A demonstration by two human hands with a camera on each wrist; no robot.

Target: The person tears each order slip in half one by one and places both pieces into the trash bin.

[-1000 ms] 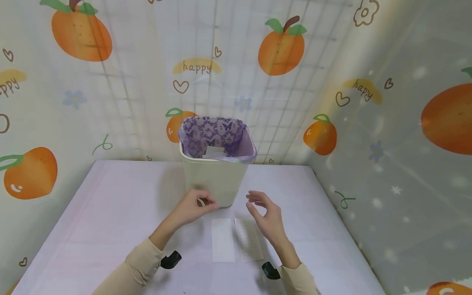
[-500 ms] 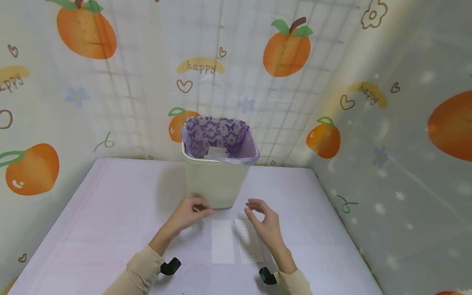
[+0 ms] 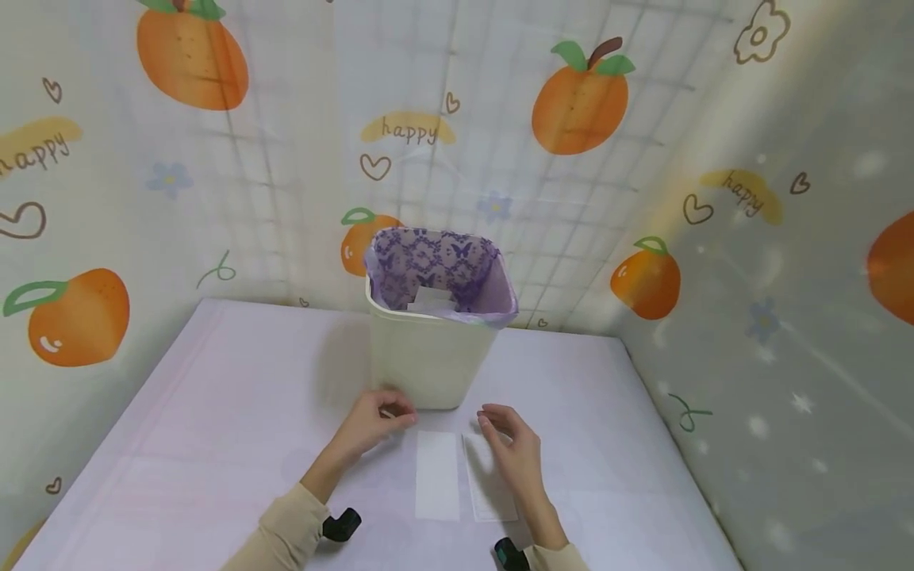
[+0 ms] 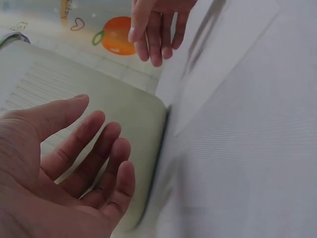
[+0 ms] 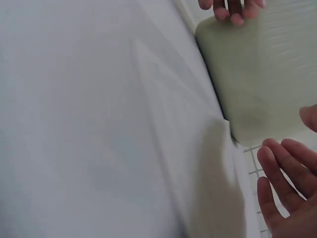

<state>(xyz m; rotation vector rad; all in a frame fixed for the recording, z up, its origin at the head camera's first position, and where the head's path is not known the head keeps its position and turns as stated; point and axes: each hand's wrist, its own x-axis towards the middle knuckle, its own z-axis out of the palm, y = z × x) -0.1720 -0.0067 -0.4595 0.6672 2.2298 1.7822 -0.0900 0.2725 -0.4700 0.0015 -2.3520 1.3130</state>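
My left hand (image 3: pixel 371 424) hovers just in front of the bin, to the left of the paper pieces, fingers relaxed and nothing held. In the left wrist view its thumb and fingers (image 4: pixel 94 153) are apart. My right hand (image 3: pixel 516 452) hangs above the right paper slip, also holding nothing, with loosely bent fingers. Two white paper slips lie side by side on the table: the left slip (image 3: pixel 437 476) is plain, and the right slip (image 3: pixel 489 484) is partly covered by my right hand and its shadow.
A pale green waste bin (image 3: pixel 428 361) stands behind the slips, lined with a purple patterned bag (image 3: pixel 435 258). White paper (image 3: pixel 432 299) shows inside it. The table (image 3: pixel 250 381) has a pale cover, and a curtain (image 3: pixel 307 103) printed with oranges hangs behind and at the right.
The head view has turned slightly left. My right hand has come lower and nearer to the right slip; my left hand stays close to the bin's base. The slips have not moved.
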